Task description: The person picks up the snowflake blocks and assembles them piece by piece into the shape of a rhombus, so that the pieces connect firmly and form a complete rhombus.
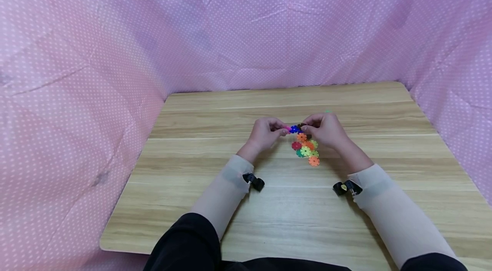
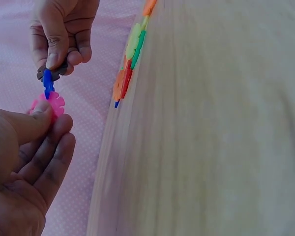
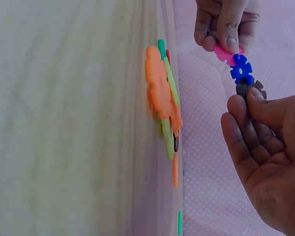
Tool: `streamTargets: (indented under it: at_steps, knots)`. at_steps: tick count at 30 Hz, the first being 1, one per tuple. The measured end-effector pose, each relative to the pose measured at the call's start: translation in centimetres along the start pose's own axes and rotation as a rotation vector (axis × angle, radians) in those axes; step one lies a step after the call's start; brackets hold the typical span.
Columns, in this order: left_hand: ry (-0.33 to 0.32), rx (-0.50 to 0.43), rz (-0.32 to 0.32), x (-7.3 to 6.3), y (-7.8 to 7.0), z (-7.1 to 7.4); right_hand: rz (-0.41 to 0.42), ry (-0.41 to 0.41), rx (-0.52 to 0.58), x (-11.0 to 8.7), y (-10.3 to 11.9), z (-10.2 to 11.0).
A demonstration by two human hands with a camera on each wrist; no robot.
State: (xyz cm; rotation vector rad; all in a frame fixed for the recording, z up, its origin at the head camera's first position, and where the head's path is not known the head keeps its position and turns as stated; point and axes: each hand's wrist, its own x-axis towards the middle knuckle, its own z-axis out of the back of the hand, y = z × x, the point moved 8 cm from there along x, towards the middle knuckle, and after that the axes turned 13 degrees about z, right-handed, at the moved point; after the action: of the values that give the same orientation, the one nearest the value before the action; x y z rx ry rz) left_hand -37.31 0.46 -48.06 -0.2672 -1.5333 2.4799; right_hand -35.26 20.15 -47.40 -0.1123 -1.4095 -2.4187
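Observation:
My left hand (image 1: 264,135) pinches a pink notched snowflake disc (image 2: 57,104) between thumb and fingers. Opposite it, my right hand (image 1: 327,131) pinches a dark brown disc (image 3: 242,90) of the same kind. Between the two hands, a blue disc (image 3: 241,69) joins the pink one to the brown one, set at an angle to them. This short chain is held up above the table. Just nearer to the body lie several loose discs: orange (image 1: 314,161), red (image 1: 296,145), yellow-green (image 1: 305,151) and green (image 1: 299,154), partly overlapping.
The wooden table (image 1: 184,177) carries the pile of discs near its middle. Beyond the right hand lies a small green piece (image 1: 328,111). Pink dotted cloth (image 1: 246,27) hangs behind the table and along its sides. Each wrist wears a small black camera (image 1: 253,181).

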Motion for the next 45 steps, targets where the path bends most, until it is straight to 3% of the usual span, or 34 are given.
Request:
streamTargets:
  at_steps: [13,18,26,35,45]
  knots:
    - [0.020,-0.009,-0.016,0.1,0.2,0.0,0.006,0.092,0.001,0.1,-0.5,-0.3]
    - [0.016,-0.008,-0.023,0.1,0.2,-0.1,0.019,0.130,-0.094,0.0,-0.7,0.5]
    - [0.022,0.011,-0.011,-0.1,0.2,-0.2,-0.073,0.178,-0.286,-0.7,-2.1,2.0]
    - [0.020,0.031,-0.020,0.0,0.3,-0.2,-0.070,0.194,-0.337,-0.6,-2.8,2.1]
    - [0.022,0.044,-0.038,0.0,0.1,-0.3,-0.039,0.229,-0.467,-0.6,-3.0,1.5]
